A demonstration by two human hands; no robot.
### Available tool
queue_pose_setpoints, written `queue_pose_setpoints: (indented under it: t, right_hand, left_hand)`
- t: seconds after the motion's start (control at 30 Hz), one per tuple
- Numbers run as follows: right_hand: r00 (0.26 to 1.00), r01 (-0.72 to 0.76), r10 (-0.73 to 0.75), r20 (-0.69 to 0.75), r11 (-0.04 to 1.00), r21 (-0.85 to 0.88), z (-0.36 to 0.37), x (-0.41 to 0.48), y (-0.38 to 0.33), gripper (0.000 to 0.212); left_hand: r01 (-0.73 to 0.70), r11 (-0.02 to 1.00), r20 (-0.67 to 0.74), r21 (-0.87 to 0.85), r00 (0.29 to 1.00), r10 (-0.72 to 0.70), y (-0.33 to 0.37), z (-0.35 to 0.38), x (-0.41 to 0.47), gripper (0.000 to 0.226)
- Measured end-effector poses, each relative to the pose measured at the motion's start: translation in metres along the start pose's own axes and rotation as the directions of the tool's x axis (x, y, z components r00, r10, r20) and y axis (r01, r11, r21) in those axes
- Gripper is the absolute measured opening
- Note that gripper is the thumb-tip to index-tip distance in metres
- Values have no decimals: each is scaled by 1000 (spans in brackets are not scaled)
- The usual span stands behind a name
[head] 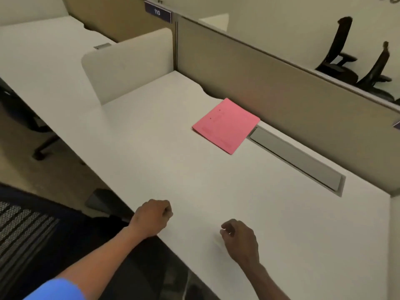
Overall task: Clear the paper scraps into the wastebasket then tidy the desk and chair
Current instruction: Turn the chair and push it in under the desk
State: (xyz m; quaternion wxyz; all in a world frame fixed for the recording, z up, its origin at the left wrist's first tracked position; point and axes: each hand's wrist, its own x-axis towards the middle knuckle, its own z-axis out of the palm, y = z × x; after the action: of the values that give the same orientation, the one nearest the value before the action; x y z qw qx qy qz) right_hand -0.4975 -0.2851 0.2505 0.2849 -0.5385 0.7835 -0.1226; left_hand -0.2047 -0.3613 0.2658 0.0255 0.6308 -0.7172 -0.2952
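My left hand [154, 217] rests as a closed fist on the near edge of the white desk [164, 152]; nothing shows inside it. My right hand [240, 240] hovers low over the desk to its right, fingers curled and pinched together. A faint pale paper scrap [217, 238] lies blurred on the desk just beside those fingertips. A pink folder [226, 125] lies flat farther back, near the partition. The mesh back of the dark chair [21, 230] is at lower left, beside the desk. No wastebasket is clearly in view.
A tan partition [270, 83] runs along the desk's far side, with a grey cable-tray lid [296, 159] set into the desk before it. A cream divider [127, 63] stands at left. A grey object [101, 202] sits under the desk edge. Black chairs [339, 53] stand beyond.
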Motion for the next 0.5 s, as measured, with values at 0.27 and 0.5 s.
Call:
queue_pose_setpoints:
  t: [0.27, 0.5]
  right_hand:
    - [1000, 3, -2, 27, 1000, -11, 26, -99, 26, 10]
    - [995, 48, -44, 91, 998, -40, 48, -157, 38, 6]
  left_hand:
    - [74, 997, 80, -14, 994, -73, -60, 48, -127, 12]
    - [151, 987, 127, -47, 981, -144, -88, 89, -201, 8]
